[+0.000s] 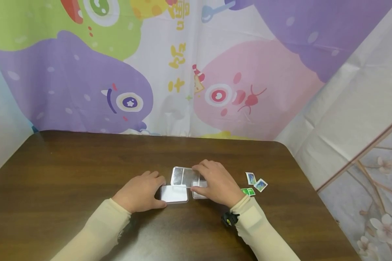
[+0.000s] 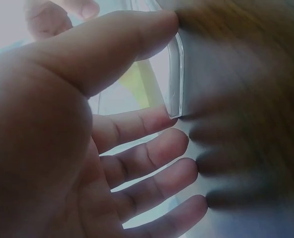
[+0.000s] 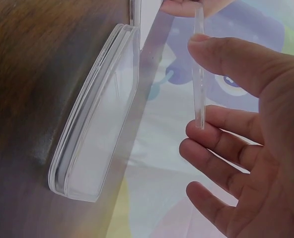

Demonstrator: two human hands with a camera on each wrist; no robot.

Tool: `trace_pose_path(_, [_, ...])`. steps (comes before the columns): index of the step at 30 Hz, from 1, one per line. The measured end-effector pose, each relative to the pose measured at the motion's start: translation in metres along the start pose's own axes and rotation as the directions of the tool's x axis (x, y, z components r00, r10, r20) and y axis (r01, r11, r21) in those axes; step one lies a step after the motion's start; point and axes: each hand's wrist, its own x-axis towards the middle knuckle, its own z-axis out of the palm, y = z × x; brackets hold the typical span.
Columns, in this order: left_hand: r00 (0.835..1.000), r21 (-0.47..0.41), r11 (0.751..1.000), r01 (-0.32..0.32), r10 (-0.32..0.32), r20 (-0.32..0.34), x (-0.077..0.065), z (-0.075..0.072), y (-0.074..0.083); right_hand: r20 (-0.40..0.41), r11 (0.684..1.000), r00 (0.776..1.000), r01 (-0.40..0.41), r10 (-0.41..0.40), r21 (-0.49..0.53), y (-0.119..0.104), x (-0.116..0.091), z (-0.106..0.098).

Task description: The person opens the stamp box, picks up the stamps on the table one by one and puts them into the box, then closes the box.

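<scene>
On the table lies a flat clear plastic case (image 1: 174, 194) with a white inside. My left hand (image 1: 138, 192) grips this case at its left end, thumb on the near corner and index finger on the far one, the other fingers spread on the tabletop. Above and beyond it, my right hand (image 1: 220, 185) pinches a thin clear plastic lid (image 1: 177, 177) with pale dividing lines, held off the table between thumb and fingers. Edge-on, the lid (image 3: 199, 89) shows in the right wrist view. Under the right hand sits a second clear case (image 3: 97, 134), partly covered in the head view.
Right of the right hand lie small blue-green stamps (image 1: 260, 185) and a green stamp pair (image 1: 248, 191), partly behind the wrist. A dark watch (image 1: 230, 219) is on the right wrist. A cartoon-printed curtain (image 1: 170, 119) hangs behind the brown table (image 1: 68, 174).
</scene>
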Motion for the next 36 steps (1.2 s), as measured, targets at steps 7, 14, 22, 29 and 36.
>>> trace_pose_path(7, [1.000, -0.007, 1.000, 0.007, -0.007, 0.002, -0.001, 0.003, -0.001, 0.000, 1.000, 1.000, -0.028, 0.028, 0.011, -0.001, -0.001, 0.001])
trace_pose_path(14, [1.000, -0.016, 1.000, 0.005, -0.004, 0.007, -0.004, 0.000, 0.001, -0.005, 0.999, 0.999, -0.047, 0.048, 0.023, -0.001, -0.001, 0.002])
trace_pose_path(22, [1.000, -0.013, 1.000, -0.002, 0.002, 0.002, -0.003, -0.002, 0.002, -0.035, 0.998, 0.998, -0.058, 0.058, 0.027, 0.006, 0.000, 0.001])
trace_pose_path(29, [1.000, -0.015, 1.000, -0.003, 0.003, 0.000, -0.003, -0.002, 0.002, -0.053, 0.996, 0.995, -0.077, 0.079, 0.043, 0.018, -0.001, 0.003])
trace_pose_path(36, [1.000, -0.024, 1.000, 0.000, 0.000, 0.004, -0.005, -0.003, 0.002, -0.052, 0.990, 0.990, -0.123, 0.127, 0.070, 0.033, 0.003, 0.001])
